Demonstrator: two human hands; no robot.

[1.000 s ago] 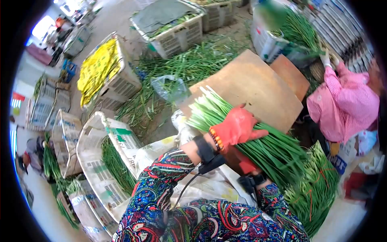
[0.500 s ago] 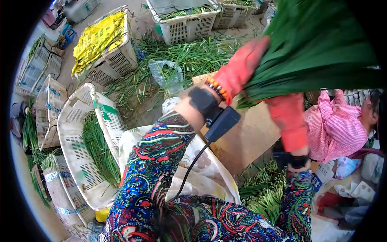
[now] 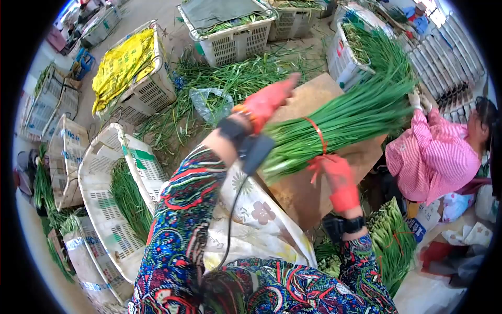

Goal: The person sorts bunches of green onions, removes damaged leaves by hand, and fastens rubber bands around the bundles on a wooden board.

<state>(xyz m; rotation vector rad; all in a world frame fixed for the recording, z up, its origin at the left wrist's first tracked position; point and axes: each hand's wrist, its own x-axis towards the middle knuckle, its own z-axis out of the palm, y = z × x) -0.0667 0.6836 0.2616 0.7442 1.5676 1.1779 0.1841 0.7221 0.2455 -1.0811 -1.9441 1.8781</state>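
Note:
A large bundle of green chives lies across a brown board, its pale cut ends toward me on the left. Around it runs a red tie, with loose ends by my right hand. In a red glove, my right hand is closed on the tie at the near side of the bundle. My left hand, also red-gloved and slightly blurred, is off the bundle above its cut ends, fingers stretched out and nothing seen in them.
To the left stands a white crate with chives inside. Loose stalks litter the floor ahead beside a plastic bag. Tied bundles lie at my right. A co-worker in a pink checked top sits beyond the board.
The chive bundle has come down from a raised position onto the board. My left hand has let go and moved left; my right hand has moved to the tie.

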